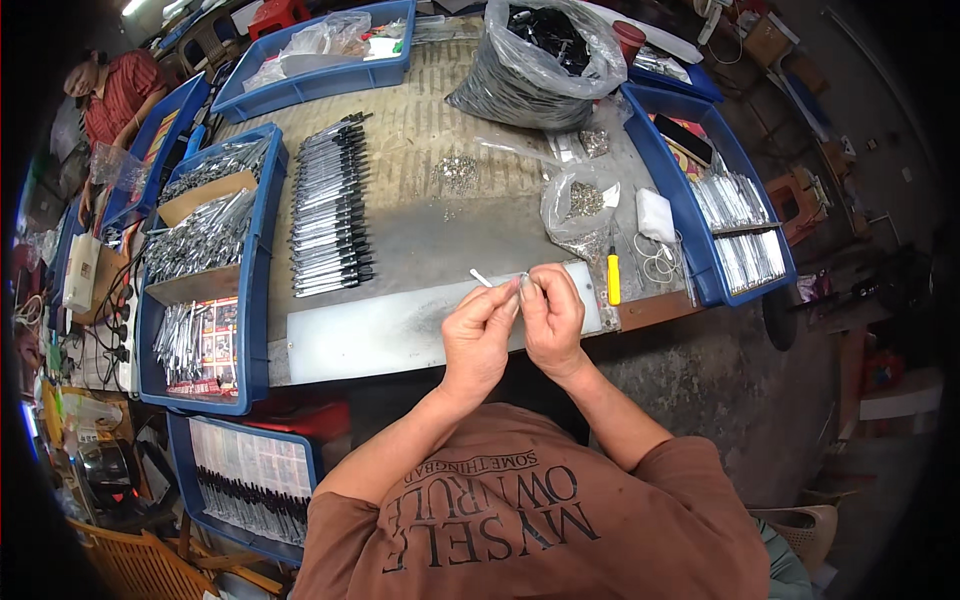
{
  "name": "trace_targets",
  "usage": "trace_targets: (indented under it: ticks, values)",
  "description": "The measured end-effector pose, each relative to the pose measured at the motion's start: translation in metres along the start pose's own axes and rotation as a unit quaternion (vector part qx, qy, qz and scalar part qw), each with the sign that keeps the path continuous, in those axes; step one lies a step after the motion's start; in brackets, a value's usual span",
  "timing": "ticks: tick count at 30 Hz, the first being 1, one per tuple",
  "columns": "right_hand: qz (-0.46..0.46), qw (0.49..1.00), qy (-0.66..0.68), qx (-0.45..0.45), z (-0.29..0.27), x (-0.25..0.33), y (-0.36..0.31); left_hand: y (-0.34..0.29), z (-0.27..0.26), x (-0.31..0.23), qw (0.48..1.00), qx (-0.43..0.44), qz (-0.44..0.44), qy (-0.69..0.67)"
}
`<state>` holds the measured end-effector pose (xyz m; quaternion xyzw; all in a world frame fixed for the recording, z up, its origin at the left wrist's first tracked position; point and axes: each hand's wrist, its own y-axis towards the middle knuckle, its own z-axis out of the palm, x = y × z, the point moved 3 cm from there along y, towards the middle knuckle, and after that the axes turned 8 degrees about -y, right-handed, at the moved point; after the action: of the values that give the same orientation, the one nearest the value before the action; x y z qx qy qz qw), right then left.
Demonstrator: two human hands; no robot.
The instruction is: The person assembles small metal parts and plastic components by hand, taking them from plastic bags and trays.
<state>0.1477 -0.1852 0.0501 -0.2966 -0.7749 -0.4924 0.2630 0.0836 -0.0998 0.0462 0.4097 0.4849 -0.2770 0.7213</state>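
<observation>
My left hand (480, 335) is clamped on a pale rod (480, 276), fingertips meeting those of my right hand (553, 318), whose hold I cannot tell. Rod's position: near the white board's (365, 343) far edge. Probably light, stiff, slippery; pinch mid-length.

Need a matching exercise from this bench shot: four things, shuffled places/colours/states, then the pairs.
Things
1. Slim white piece
2. Screwdriver
3. Phone
4. Row of pens

Places, colours, states
A. Inside the blue tray at the right
B. Lying side by side on the table
C. Sticking out from the fingers of the left hand
D. Yellow handle

Pairs: 1-C, 2-D, 3-A, 4-B
</observation>
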Motion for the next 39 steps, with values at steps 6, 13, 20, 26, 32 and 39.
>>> trace_targets:
  ticks: [6, 13, 20, 26, 32, 39]
  values:
    - [0.031, 0.994, 0.019, 0.108, -0.004, -0.007, 0.001, 0.006, -0.022, -0.004, 0.991, 0.047, 0.005, 0.128]
    - [0.044, 0.997, -0.056, 0.036, -0.036, -0.030, 0.000, -0.010, -0.058, -0.010, 0.883, 0.163, 0.116, 0.425]
    - [0.079, 0.995, -0.043, 0.045, -0.032, -0.049, -0.012, -0.017, -0.062, -0.003, 0.828, 0.254, 0.141, 0.480]
    - [0.089, 0.995, -0.032, 0.016, -0.027, -0.057, -0.014, -0.005, -0.036, 0.011, 0.834, 0.266, 0.160, 0.456]
    - [0.157, 0.987, -0.002, 0.025, -0.030, -0.063, -0.022, 0.002, -0.038, 0.014, 0.867, 0.219, 0.161, 0.417]
    - [0.172, 0.985, 0.017, 0.020, -0.032, -0.066, -0.022, -0.017, -0.071, -0.004, 0.853, 0.221, 0.139, 0.452]
